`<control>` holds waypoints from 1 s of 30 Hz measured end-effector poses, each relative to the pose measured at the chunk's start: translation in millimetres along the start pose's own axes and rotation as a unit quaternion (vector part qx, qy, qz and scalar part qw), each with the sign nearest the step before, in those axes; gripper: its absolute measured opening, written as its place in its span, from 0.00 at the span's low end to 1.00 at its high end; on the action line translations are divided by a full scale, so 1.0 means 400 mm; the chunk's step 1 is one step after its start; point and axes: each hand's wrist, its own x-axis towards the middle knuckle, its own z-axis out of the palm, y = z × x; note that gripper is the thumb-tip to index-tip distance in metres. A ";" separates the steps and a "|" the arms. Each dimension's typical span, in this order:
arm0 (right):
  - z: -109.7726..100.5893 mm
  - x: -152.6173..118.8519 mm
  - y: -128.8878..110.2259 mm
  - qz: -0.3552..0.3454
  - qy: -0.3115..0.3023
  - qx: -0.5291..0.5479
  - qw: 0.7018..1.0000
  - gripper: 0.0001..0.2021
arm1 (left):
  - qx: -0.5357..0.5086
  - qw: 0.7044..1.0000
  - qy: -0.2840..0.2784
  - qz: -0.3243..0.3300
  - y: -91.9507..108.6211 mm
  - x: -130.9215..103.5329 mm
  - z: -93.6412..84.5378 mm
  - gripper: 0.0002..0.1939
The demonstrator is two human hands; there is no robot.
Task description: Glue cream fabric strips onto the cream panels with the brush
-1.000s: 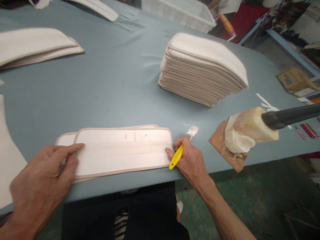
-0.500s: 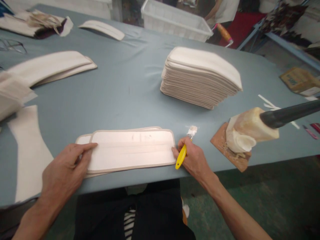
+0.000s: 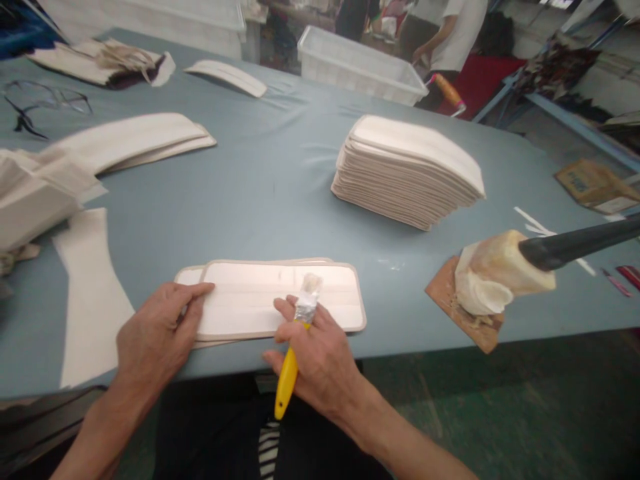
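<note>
Two cream fabric panels [image 3: 240,313] with beige bound edges lie overlapped at the table's near edge, the upper one shifted slightly right. My left hand [image 3: 160,327] pinches their left end between thumb and fingers. In my right hand [image 3: 320,353] is a paintbrush [image 3: 287,383] with a yellow handle, its white-coated bristles pointing away from me over the top panel. The fingers of that hand are over the panel; whether they touch it I cannot tell. To the right, a glue-caked container [image 3: 480,273] with a black handle or tube sits on a brown board [image 3: 440,287].
A tall stack of similar panels [image 3: 405,173] stands beyond my right hand. More pieces [image 3: 135,140] and a loose cream strip [image 3: 90,293] lie left, near eyeglasses [image 3: 50,100]. At the back are a white plastic bin [image 3: 360,67], a paint roller [image 3: 447,90] and a person [image 3: 450,40].
My right hand has moved left with the paintbrush, from beside the panels' right end to over their middle. The left hand keeps its hold at the left end. The camera view has shifted slightly.
</note>
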 end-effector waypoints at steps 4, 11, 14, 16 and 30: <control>0.105 0.035 -0.057 -0.025 -0.043 -0.001 0.999 0.09 | 0.006 1.000 0.009 0.011 -0.002 0.001 0.005 0.24; 0.151 0.038 -0.059 0.007 -0.100 -0.049 0.994 0.13 | 0.014 1.000 0.019 0.017 -0.005 -0.001 0.010 0.26; 0.130 0.002 -0.030 0.019 -0.079 -0.051 0.995 0.13 | 0.020 0.999 0.022 0.022 -0.006 -0.003 0.013 0.26; 0.106 -0.025 -0.009 0.025 -0.058 -0.056 0.996 0.14 | 0.027 0.999 0.021 0.023 -0.008 -0.005 0.013 0.27; -0.070 -0.157 0.105 0.076 -0.035 -0.164 0.983 0.09 | 0.045 0.999 -0.016 -0.012 0.004 0.004 0.000 0.34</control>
